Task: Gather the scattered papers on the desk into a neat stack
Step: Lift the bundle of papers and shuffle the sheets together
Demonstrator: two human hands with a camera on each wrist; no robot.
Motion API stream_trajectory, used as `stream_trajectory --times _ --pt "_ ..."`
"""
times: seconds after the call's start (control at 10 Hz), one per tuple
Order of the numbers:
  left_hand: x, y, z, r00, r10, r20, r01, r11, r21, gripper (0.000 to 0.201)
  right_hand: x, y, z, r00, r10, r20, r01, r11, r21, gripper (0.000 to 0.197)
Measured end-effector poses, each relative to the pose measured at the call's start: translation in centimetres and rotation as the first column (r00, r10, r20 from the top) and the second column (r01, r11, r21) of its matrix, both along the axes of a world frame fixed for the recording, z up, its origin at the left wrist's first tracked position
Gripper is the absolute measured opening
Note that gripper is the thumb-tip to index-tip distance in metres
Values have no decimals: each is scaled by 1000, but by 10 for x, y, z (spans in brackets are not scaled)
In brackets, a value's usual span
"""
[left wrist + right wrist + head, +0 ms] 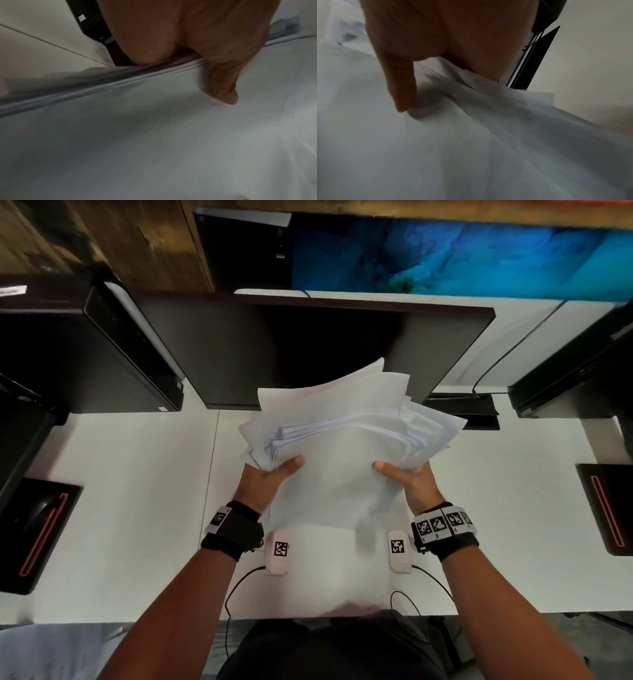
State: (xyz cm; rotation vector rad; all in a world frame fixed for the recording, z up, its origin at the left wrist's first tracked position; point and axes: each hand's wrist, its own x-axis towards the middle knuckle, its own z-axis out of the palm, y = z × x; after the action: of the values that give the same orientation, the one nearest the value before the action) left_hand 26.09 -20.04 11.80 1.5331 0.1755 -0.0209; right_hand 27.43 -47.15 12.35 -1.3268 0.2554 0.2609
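Note:
A loose, uneven bundle of white papers (342, 460) is held up over the white desk (137, 508), its far corners fanned out at different angles. My left hand (270, 477) grips the bundle's left edge, thumb on top and fingers hidden beneath. My right hand (407, 477) grips the right edge the same way. In the left wrist view the thumb of the left hand (226, 86) presses on the top sheet of the papers (154, 135), whose stacked edges show. In the right wrist view the right hand (402, 88) pinches the crumpled papers (488, 135).
A dark monitor (308, 347) stands just behind the papers. Black computer cases sit at the left (68, 347) and the right (582, 364). Black pads with red lines lie at far left (37, 535) and far right (609, 508). Thin cables (236, 587) trail from the wrists.

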Motion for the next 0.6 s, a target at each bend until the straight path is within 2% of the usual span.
stream_trajectory --times 0.1,0.2,0.3,0.4,0.5,0.6 --pt "-7 0 1 1000 20 21 -19 999 -31 52 -4 -10 -2 997 65 -30 -64 998 18 45" --pt "-15 -3 5 998 45 43 -43 998 -43 38 -6 -31 -14 978 193 -77 -195 981 -12 40" --pt "-23 -4 7 996 14 87 -14 1000 -4 43 -7 -53 -24 973 194 -125 -180 977 112 47" --pt "-29 -4 6 995 0 98 2 1000 -22 41 -2 -64 -16 968 6 -250 66 958 280 41" --pt "-31 -1 9 989 -47 141 47 999 5 40 10 -51 10 946 22 -322 20 992 128 64" --pt "-33 0 6 976 -130 172 128 991 28 35 30 -40 31 951 57 -305 -87 993 -85 45"
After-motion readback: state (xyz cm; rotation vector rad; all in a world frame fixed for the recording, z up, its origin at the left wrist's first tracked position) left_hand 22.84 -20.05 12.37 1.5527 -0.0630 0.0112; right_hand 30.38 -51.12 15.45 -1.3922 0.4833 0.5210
